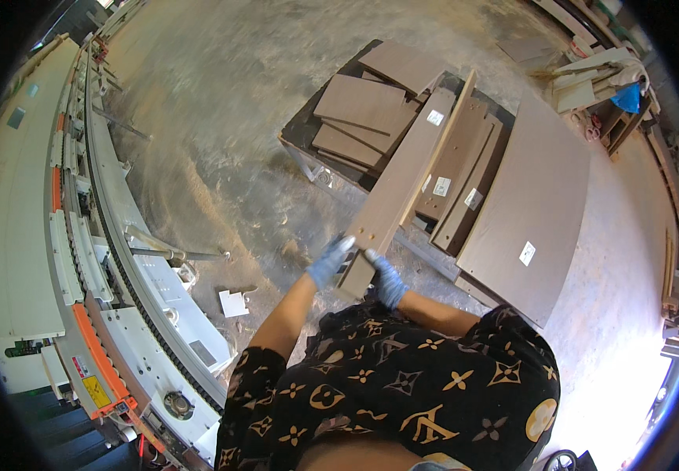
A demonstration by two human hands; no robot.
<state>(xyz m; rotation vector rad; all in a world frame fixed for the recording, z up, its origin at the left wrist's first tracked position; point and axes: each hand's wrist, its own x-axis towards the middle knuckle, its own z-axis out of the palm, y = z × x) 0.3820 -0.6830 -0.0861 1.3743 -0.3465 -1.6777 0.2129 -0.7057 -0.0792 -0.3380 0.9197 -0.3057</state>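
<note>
Yellow sticker (pixel 97 391) marks a pale machine (pixel 21 243); a worker's gloved left hand (pixel 328 264) grips a long white-labelled board (pixel 397 188), its far end over a loaded table (pixel 298 135), the right hand (pixel 388 282) clasping the opposite edge, near a broad panel (pixel 536 196) with its own label (pixel 527 253)

Your left hand (pixel 329 263) and right hand (pixel 387 280) wear blue gloves, the left one whitish at the fingertips. Your black shirt (pixel 418 377) is printed with tan, gold and grey flowers, diamonds and rounded shapes; its loose sleeves (pixel 257 378) leave both forearms (pixel 286 315) bare.
</note>
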